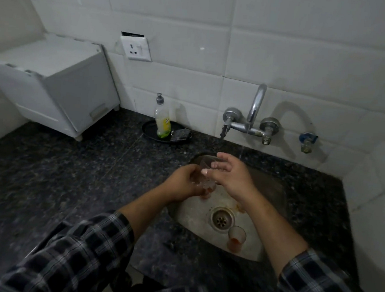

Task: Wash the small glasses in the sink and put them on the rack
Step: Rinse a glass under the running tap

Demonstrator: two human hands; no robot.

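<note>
Now | small glass [202,163] held up beyond drain [222,219], base gripped by left hand [183,182], wall pinched by right hand [228,175] | judged light, wet-slippery, breakable: best gripped round the body | second glass [236,239] just beside drain.

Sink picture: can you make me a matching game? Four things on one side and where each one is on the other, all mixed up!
Things
1. soap bottle
2. held glass
3. other glass
4. socket

Places
A. on the wall
B. between the left hand and right hand
C. on the black tray
D. standing in the sink by the drain

Pairs: 1-C, 2-B, 3-D, 4-A
</note>
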